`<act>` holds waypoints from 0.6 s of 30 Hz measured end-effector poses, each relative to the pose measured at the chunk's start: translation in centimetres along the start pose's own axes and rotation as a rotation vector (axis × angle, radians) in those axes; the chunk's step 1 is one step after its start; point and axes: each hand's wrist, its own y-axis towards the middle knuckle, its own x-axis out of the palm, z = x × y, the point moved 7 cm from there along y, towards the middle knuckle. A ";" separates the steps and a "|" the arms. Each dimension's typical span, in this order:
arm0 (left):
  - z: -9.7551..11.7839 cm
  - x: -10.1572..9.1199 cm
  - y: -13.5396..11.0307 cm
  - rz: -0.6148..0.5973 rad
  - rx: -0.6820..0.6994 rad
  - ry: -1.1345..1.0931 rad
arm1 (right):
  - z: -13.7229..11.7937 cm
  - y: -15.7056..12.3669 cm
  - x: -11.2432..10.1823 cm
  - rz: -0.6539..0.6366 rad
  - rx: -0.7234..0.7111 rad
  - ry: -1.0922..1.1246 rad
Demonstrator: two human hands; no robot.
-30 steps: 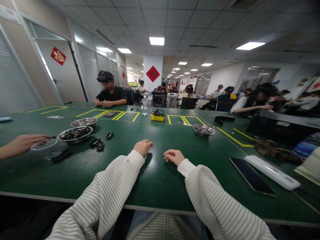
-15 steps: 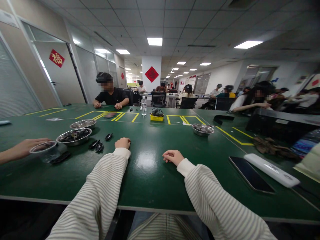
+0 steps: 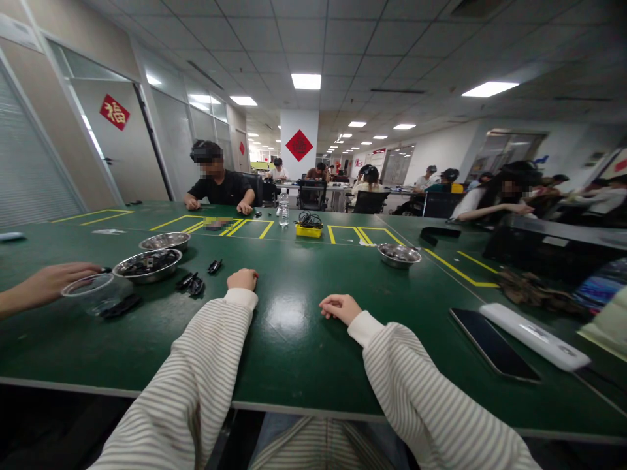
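My left hand (image 3: 242, 279) rests on the green table (image 3: 294, 365), curled into a loose fist with its knuckles up. A small red spot shows at its far right edge; I cannot tell what it is. No object shows in that hand. Small black plastic parts (image 3: 196, 285) lie to its left, with another black part (image 3: 214, 266) a little nearer. My right hand (image 3: 341, 308) lies on the table with its fingers bent and pressed together, and nothing shows in it. Bare tabletop separates the two hands.
Another person's hand (image 3: 73, 277) is at a clear plastic cup (image 3: 88, 294) on the left. Beside it stand a metal bowl of black parts (image 3: 147, 277) and a second bowl (image 3: 164, 241). A phone (image 3: 494, 346) and a white bar-shaped device (image 3: 536, 336) lie right; a bottle (image 3: 283, 210) stands farther back.
The other person's hand at the cup has shifted slightly, and a small dark piece now shows at its fingertips. The person across has moved one hand right. My hands stay put.
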 end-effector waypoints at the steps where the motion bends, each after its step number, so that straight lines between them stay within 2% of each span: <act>1: 0.0 0.0 0.0 0.010 0.005 0.000 | 0.0 0.0 0.0 0.001 0.000 -0.002; 8: 0.2 -0.6 -0.2 0.141 0.072 0.033 | -0.2 0.0 0.1 -0.023 -0.013 -0.007; 14: 1.2 -0.3 -0.1 0.147 0.171 -0.016 | -0.3 0.0 0.2 -0.028 -0.003 -0.007; 18: 2.7 0.1 -0.4 0.143 0.276 -0.087 | -0.3 -0.1 0.1 -0.019 -0.012 -0.005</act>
